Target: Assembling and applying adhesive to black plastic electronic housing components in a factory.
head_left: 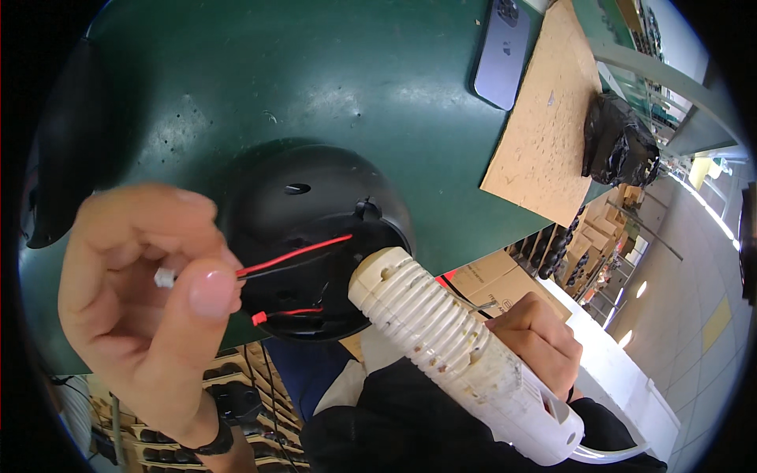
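Here the left hand pinches red-black wires behind a white connector, at nine o'clock of the black housing. The right hand wraps a white soldering tool; its hot tip could scorch the wires if it slips.

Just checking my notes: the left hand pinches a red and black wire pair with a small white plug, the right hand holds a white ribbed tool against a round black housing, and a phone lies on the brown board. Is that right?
Nearly. In the head view the grey-blue phone lies on the dark green tabletop, beside the brown fibreboard sheet, not on it. The rest holds: left hand pinching the red and black wire pair, right hand holding the white ribbed tool against the round black housing.
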Demonstrator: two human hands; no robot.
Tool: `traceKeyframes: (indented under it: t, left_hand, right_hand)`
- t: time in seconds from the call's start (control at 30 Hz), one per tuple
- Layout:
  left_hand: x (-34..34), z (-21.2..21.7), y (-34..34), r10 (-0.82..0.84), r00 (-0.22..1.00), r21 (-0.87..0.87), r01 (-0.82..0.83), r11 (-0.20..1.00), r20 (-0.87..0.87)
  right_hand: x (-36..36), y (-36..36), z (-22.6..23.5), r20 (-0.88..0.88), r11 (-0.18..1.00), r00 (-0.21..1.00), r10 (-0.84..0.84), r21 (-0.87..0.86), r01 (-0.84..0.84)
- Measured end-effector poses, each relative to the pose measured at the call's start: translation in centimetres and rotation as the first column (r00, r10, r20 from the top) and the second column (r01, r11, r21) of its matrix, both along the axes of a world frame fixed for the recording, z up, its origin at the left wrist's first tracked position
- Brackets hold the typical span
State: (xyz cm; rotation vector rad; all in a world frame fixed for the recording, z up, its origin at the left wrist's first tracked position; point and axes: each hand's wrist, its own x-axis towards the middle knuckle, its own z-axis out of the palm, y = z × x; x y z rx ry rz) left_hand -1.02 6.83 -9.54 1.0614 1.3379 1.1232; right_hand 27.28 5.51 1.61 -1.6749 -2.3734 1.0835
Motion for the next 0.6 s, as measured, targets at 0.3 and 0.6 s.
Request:
traceKeyframes:
  t: [0.3, 0.6]
  left_hand:
    - [-1.3, 0.3, -2.2, 0.059, 0.982, -0.075, -0.046, 0.996, 0.179]
    - [-1.6, -1.2, -3.2, -0.082, 0.987, 0.064, 0.073, 0.995, 0.142]
  right_hand:
    - [0.2, -0.2, 0.2, -0.040, 0.999, 0.999, -0.036, 0.032, 0.037]
    - [-0.9, 1.0, 1.3, -0.072, 1.000, 0.997, 0.013, 0.013, -0.012]
